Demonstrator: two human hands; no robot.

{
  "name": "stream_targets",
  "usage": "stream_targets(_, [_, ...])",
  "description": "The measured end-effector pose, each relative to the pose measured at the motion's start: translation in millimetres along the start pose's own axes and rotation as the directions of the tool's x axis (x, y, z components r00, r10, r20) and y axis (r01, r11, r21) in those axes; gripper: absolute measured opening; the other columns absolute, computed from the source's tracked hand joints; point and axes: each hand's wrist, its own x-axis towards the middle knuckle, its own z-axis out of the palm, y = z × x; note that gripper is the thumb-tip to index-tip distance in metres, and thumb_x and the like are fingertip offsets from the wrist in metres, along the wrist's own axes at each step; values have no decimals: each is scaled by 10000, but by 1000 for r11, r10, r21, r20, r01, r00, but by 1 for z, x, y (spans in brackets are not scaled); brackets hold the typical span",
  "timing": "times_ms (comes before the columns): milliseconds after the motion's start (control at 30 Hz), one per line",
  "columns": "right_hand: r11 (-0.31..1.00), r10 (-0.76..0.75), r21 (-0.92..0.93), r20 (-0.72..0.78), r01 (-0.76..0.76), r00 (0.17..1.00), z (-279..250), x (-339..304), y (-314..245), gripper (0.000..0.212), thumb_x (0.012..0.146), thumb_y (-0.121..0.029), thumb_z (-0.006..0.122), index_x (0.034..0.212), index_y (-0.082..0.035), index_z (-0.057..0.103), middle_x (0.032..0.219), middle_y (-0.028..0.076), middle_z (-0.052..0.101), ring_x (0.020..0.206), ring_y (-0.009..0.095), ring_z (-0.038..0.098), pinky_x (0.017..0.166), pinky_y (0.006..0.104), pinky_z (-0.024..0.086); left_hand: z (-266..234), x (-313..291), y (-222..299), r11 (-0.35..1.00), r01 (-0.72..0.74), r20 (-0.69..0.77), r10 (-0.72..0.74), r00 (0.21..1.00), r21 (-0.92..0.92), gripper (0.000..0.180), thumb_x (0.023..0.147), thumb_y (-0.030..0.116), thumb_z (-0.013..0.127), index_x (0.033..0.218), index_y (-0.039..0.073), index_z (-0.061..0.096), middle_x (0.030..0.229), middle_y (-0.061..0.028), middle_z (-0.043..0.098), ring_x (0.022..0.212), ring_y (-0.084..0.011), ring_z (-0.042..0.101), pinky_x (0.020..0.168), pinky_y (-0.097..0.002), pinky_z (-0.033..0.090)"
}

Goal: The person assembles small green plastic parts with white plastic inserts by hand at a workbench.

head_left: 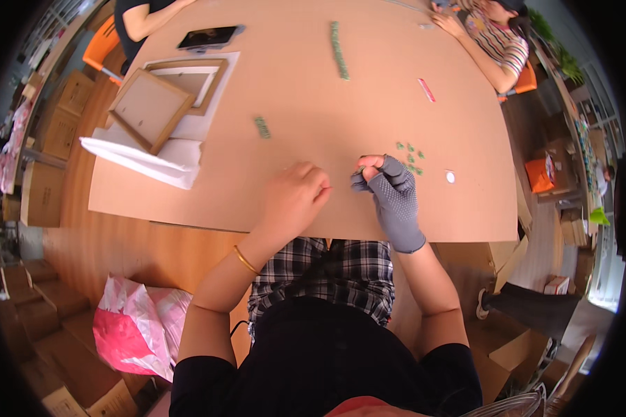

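Observation:
My left hand (299, 197) is bare and hovers above the near part of the table, its fingers curled in a pinch. Whatever the pinch may hold is hidden. A little to the right, my right hand (393, 198) wears a grey dotted glove with open fingertips. Its thumb and index finger press together on something too small to make out, with a hint of green there. Just beyond this hand lie several small loose green pieces (411, 158). A short row of green pieces (261, 127) lies ahead of my left hand, and a longer row (339, 51) stretches farther back.
Wooden frames (153, 111) rest on white foam sheets (143, 161) at the left. A phone (209, 38) lies behind them. To the right are a white round piece (450, 177) and a red strip (426, 90). Two people sit across the brown table (223, 201).

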Motion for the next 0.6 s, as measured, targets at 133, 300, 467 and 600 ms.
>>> stream_targets(133, [982,28,-187,32,-22,999,7,36,13,142,979,-47,614,1087,20,677,891,38,678,805,98,643,738,256,526,2,-2,-21,991,29,5,-28,1000,-131,84,839,98,690,913,86,653,887,-66,660,830,-286,655,715,-405,526])
stream_targets(300, [725,-191,-602,290,334,938,40,75,13,122,882,-16,673,1000,15,683,812,83,663,711,136,628,641,267,498,-43,10,-55,866,379,18,-395,919,-327,291,864,78,672,1155,89,672,1018,-99,689,937,-249,683,775,-359,538])
stream_targets(467, [580,-258,-576,540,576,801,64,111,38,140,806,-26,704,943,-15,679,841,129,679,750,252,665,687,330,528,-55,30,-125,956,201,-107,-227,968,-213,529,812,78,738,1322,74,600,1237,-87,637,1083,-225,620,799,-320,524])
stream_targets(600, [435,-334,-542,645,719,687,72,123,62,147,812,-24,707,947,-25,650,871,149,669,763,310,676,682,374,553,-48,28,-138,958,259,95,-249,964,-120,729,744,156,794,1413,56,521,1372,-152,535,1266,-313,522,989,-366,463])
